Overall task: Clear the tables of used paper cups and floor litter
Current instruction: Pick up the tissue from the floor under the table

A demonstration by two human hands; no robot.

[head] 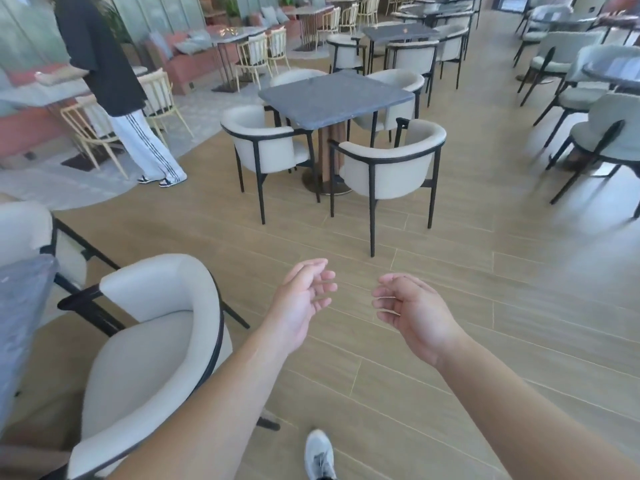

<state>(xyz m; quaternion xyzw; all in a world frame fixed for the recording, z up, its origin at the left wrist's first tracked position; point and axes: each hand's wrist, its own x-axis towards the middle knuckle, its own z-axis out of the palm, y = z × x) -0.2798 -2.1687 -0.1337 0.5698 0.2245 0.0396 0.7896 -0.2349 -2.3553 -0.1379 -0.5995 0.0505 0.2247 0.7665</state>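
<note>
My left hand (303, 299) and my right hand (412, 308) hang in front of me over the wooden floor (450, 278), palms facing each other, fingers loosely curled and holding nothing. A grey square table (332, 95) stands straight ahead with a bare top. No paper cup or piece of litter shows on the floor or on that table. A small orange object (405, 29) sits on a farther dark table (398, 32); I cannot tell what it is.
A cream armchair (145, 348) stands close at my left beside a grey table edge (20, 306). Several cream chairs (388, 171) ring the table ahead. A person (114, 81) stands at the far left. Green-grey chairs (602, 133) line the right. My shoe (320, 455) is below.
</note>
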